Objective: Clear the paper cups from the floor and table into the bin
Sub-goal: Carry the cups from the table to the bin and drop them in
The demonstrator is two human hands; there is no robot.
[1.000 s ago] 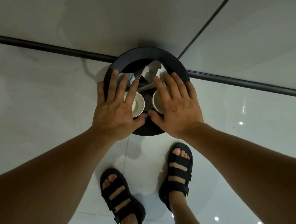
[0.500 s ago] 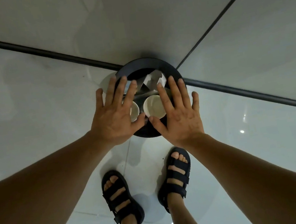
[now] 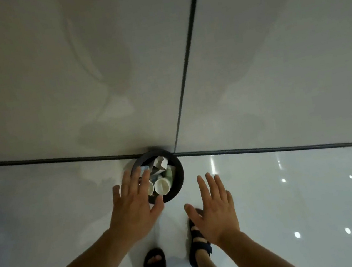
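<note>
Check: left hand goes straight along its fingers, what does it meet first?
Probably the bin rim, then the paper cups inside: the left hand points there, fingers overlapping the rim in view. Its height above is unclear, so it could pass over.

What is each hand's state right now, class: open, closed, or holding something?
Left hand: open, fingers straight, holding nothing, partly covering the round black bin in view.
Right hand: open, fingers spread, holding nothing.

A glossy pale floor [image 3: 294, 195] mirrors small bright spots of light [image 3: 297, 234] and meets matte grey wall panels [image 3: 47, 72] along a dark strip [image 3: 37, 160], with a dark seam [image 3: 188, 51] running up between the panels.
</note>
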